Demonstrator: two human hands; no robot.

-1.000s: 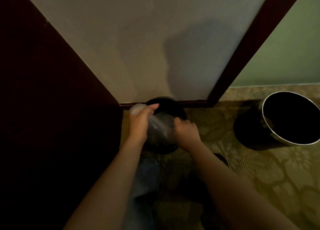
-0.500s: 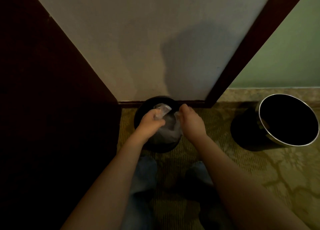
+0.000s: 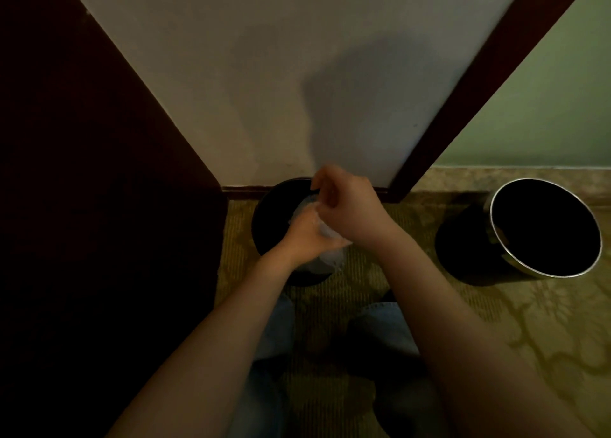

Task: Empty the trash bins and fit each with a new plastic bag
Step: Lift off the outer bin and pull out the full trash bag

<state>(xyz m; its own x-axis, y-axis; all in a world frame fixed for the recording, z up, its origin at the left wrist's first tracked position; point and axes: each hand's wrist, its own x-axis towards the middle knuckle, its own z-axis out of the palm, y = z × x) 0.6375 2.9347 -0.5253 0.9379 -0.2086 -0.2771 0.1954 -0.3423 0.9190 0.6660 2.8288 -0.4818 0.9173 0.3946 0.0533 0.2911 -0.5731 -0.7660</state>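
While both your hands work above the bin by the wall, the hazards list as follows, from your left.

1. Dark wood panel [image 3: 99, 206]: stands just beside the black bin and leaves that side in shadow. Risk: you misjudge the rim there and the film misses it.

2. Black bin [image 3: 267, 226]: upright on the carpet [image 3: 496, 338], close against the wall [image 3: 264, 90], with no bag over its rim yet. Risk: a hard tug on the film could tip or slide it, since neither hand steadies it.

3. Left hand [image 3: 305, 237]: fingers curled round the bunched plastic bag, over the bin's near side. Risk: so full a grip may keep the layers shut, and the mouth will not open.

4. Plastic bag [image 3: 325, 260]: thin and translucent, gathered in a wad between your hands, its lower part showing over the bin's near side. Risk: film this thin likely tears if the hands pull apart sharply, or clings to itself.

5. Right hand [image 3: 352, 206]: raised above the bin's far rim, thumb and forefinger pinching the bag's upper edge, as far as the dim light shows. Risk: you catch both layers at once, or the edge slips free.

6. Steel-rimmed bin [image 3: 463, 249]: stands well apart to your right, with no liner visible at its rim and its inside too dark to read. Risk: it gets overlooked, or something left inside goes unnoticed.
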